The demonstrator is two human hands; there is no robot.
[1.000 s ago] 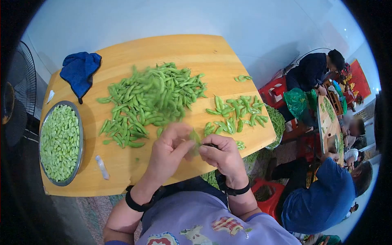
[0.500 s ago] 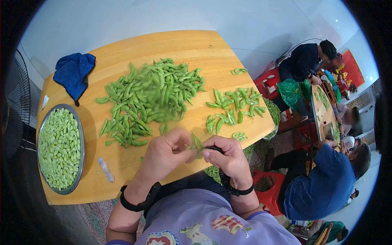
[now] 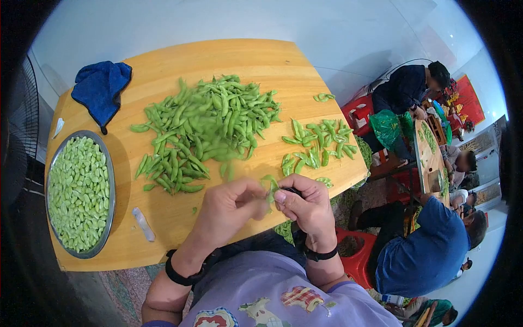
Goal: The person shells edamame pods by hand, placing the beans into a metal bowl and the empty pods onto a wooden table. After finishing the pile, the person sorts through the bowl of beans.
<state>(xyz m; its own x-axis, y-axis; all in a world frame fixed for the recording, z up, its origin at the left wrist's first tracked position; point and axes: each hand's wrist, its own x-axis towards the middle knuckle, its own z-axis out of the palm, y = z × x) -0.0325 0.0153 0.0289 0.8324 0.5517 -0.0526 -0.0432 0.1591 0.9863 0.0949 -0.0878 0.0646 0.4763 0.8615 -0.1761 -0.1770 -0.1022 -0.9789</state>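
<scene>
Pod (image 3: 271, 186) shifted rightward; right fingers (image 3: 281, 197) pinch it; left fingers (image 3: 253, 209) blurred, hold unclear.

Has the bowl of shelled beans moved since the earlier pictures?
No; the bowl sits at the same spot by the left edge of the table.

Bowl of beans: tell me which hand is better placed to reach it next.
The left hand, probably: it is nearer the bowl, while the right hand is farther off, holding a pod.

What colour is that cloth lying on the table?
The cloth is blue, best seen in the head view.
</scene>
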